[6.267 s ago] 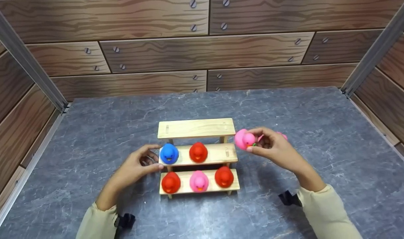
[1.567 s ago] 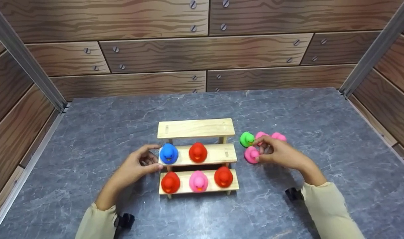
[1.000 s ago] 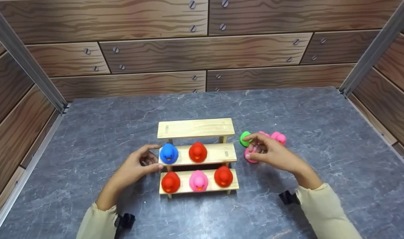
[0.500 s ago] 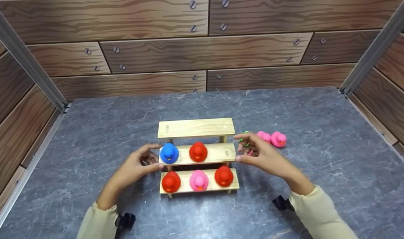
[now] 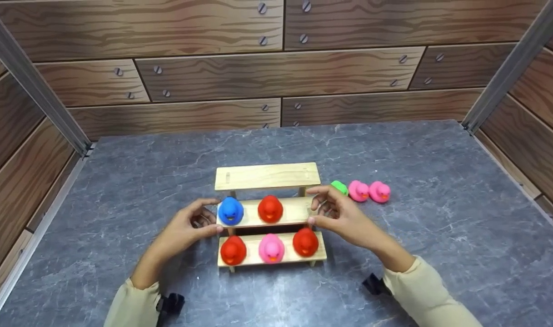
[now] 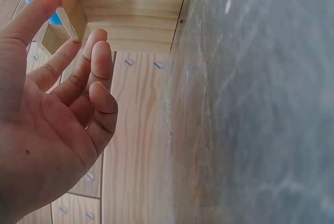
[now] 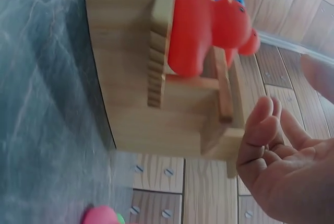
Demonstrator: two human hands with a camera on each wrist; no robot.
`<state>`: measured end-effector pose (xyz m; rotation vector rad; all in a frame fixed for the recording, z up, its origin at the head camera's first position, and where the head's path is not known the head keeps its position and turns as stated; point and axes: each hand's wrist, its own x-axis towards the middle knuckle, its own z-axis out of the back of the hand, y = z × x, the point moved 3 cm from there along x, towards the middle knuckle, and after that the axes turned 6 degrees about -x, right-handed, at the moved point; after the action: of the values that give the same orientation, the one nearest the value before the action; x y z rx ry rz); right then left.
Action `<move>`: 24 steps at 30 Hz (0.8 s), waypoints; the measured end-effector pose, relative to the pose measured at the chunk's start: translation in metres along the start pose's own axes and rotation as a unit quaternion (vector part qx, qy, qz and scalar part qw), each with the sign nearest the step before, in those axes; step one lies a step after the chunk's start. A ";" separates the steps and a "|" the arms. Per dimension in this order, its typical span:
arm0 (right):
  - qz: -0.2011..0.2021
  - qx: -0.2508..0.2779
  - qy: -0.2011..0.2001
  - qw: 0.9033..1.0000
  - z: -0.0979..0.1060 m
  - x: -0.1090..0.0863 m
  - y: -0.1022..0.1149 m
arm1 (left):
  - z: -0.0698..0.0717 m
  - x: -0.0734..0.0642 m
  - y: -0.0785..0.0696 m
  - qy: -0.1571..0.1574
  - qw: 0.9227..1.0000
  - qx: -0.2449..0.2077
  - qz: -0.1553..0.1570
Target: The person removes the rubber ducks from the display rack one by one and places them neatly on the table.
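Note:
A three-tier wooden stand (image 5: 266, 175) stands on the table. A blue rubber duck (image 5: 231, 211) and a red duck (image 5: 270, 210) sit on its middle shelf. Below them a red duck (image 5: 233, 250), a pink duck (image 5: 271, 249) and another red duck (image 5: 306, 242) line the bottom shelf. My left hand (image 5: 187, 225) holds the middle shelf's left end between thumb and index finger; in the left wrist view its other fingers curl loosely. At the shelf's right end, my right hand (image 5: 340, 219) has loosely bent, spread fingers and no duck in them; whether it touches the wood I cannot tell.
Right of the stand, a green duck (image 5: 339, 187) and two pink ducks (image 5: 358, 190) stand on the grey marbled table (image 5: 430, 190). My right hand partly hides the green one. Wood-patterned panels (image 5: 203, 75) and metal corner posts (image 5: 508, 68) enclose the table.
My right hand earlier held a pink duck beside the stand, then set it on the table and let go. Now it has moved left to the middle shelf's end. My left hand stays.

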<state>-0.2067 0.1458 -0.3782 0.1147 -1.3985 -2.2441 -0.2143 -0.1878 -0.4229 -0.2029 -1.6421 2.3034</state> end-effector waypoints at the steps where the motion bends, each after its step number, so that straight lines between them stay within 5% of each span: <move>1: 0.001 -0.001 0.000 1.000 -0.002 0.001 0.000 | 0.000 0.000 0.000 0.000 1.000 0.001 0.000; 24: -0.026 -0.015 0.012 1.000 -0.036 0.030 0.010 | 0.000 -0.001 0.000 -0.001 1.000 0.002 0.002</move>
<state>-0.2179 0.0988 -0.3812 0.1680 -1.3647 -2.2964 -0.2137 -0.1885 -0.4229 -0.2030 -1.6397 2.3095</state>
